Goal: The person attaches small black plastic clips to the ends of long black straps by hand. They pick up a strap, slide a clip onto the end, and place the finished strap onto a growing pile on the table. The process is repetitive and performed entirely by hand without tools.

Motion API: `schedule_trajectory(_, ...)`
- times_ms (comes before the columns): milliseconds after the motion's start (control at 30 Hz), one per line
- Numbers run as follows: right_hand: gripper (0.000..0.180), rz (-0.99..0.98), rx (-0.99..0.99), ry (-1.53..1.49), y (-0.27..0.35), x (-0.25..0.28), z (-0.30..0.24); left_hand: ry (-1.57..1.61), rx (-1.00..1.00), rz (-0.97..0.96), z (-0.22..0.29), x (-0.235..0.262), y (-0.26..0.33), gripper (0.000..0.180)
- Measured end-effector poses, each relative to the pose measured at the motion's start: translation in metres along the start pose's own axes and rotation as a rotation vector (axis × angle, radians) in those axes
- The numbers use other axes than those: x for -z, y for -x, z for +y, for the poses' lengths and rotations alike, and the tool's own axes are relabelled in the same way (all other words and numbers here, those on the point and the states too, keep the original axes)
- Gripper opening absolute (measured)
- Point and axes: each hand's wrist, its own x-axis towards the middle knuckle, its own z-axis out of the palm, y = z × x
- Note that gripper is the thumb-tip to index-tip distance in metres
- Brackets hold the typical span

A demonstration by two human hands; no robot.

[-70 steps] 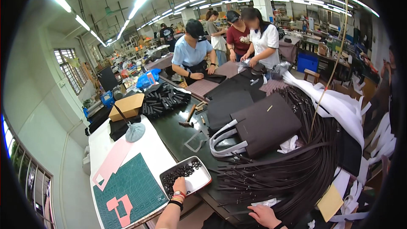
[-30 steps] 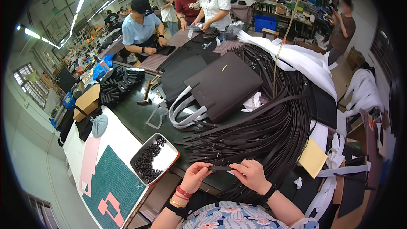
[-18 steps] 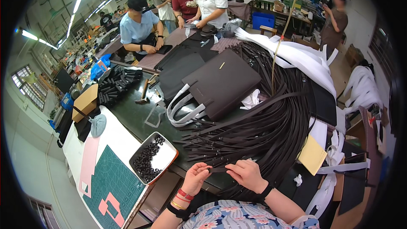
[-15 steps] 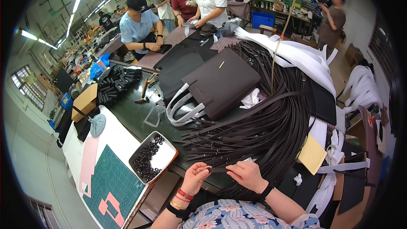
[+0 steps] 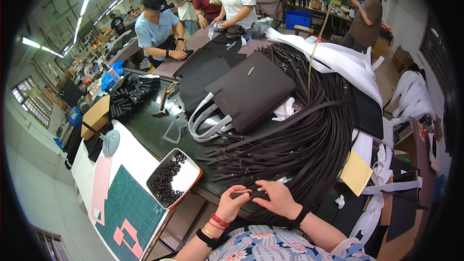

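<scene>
Fingers point(image 5: 233, 189) of L hand point(image 5: 230, 206) & R hand point(image 5: 281, 200) pinch a short dark strip point(image 5: 261, 195). Prob. light, bendy, not fragile; best gripped nr. ends.

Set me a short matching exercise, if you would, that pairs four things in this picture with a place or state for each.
1. Strip
2. Tray
3. Handbag
4. Hammer

A. On the dark green tabletop, left of the handbag
B. Has pale grey handles
C. Held between left hand and right hand
D. Contains small black rings

Pairs: 1-C, 2-D, 3-B, 4-A
</scene>
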Motion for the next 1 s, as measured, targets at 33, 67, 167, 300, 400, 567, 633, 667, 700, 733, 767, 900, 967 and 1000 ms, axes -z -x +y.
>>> schedule_trajectory(33, 0.035, -0.014, -0.028, -0.061, 0.002, 0.003, 0.009, 0.019, -0.001, 0.007, 0.0, 0.001, 0.0, 0.029)
schedule_trajectory(67, 0.033, -0.029, 0.006, -0.111, 0.006, 0.004, 0.018, 0.039, -0.001, 0.014, -0.001, 0.002, -0.001, 0.029)
schedule_trajectory(167, 0.029, -0.014, 0.078, -0.186, 0.007, 0.0, 0.019, 0.049, 0.017, -0.047, -0.014, 0.004, -0.003, 0.03)
schedule_trajectory(300, 0.025, 0.074, -0.025, -0.247, 0.001, -0.009, 0.008, 0.034, 0.059, -0.054, -0.016, -0.005, -0.008, 0.03)
schedule_trajectory(400, 0.026, -0.018, 0.062, -0.157, 0.0, -0.004, 0.018, -0.03, 0.076, -0.032, -0.018, -0.012, -0.007, 0.025)
schedule_trajectory(567, 0.022, -0.017, 0.108, 0.063, 0.0, -0.005, 0.021, -0.18, 0.064, 0.058, -0.017, -0.015, -0.009, 0.03)
schedule_trajectory(633, 0.022, -0.003, 0.077, 0.081, 0.002, -0.005, 0.021, -0.25, -0.036, 0.1, -0.011, -0.027, -0.007, 0.034)
schedule_trajectory(667, 0.022, 0.009, 0.069, 0.076, 0.003, -0.005, 0.022, -0.246, -0.03, 0.115, -0.011, -0.027, -0.008, 0.033)
schedule_trajectory(700, 0.022, 0.021, 0.065, 0.07, 0.003, -0.005, 0.023, -0.21, -0.025, 0.115, -0.013, -0.027, -0.008, 0.033)
schedule_trajectory(733, 0.023, 0.035, 0.071, 0.058, 0.003, -0.006, 0.024, -0.175, -0.019, 0.115, -0.015, -0.027, -0.007, 0.032)
schedule_trajectory(767, 0.024, 0.05, 0.076, 0.046, 0.004, -0.007, 0.025, -0.141, -0.012, 0.115, -0.016, -0.027, -0.007, 0.032)
schedule_trajectory(900, 0.025, 0.025, 0.097, -0.066, 0.003, -0.014, 0.034, -0.056, 0.086, -0.01, -0.01, -0.021, -0.01, 0.024)
schedule_trajectory(967, 0.025, -0.032, 0.101, -0.042, 0.002, -0.01, 0.033, -0.115, 0.072, -0.042, -0.015, -0.017, -0.01, 0.022)
schedule_trajectory(1000, 0.025, -0.06, 0.106, -0.031, 0.001, -0.006, 0.032, -0.077, 0.071, -0.04, -0.015, -0.015, -0.011, 0.021)
